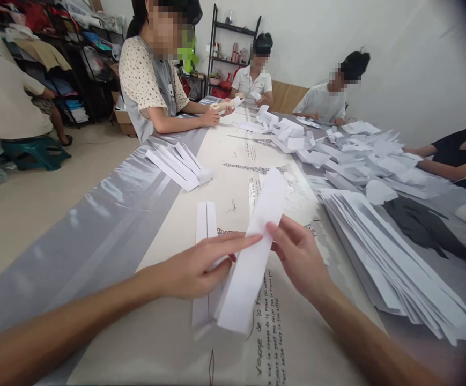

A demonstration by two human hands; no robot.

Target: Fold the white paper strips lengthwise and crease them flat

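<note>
Here, hands pinching paper strip, paper stack near right

Single head-mounted view, looking forward and down along a long table from its near end. The wearer's forearms enter from 6 and 7 o'clock; the left hand and right hand meet close to the lens, just below centre. The table runs away toward 12 o'clock, where seated people appear small against a white wall. Floor and shelving occupy 9 to 11 o'clock. No second view overlaps.
</note>
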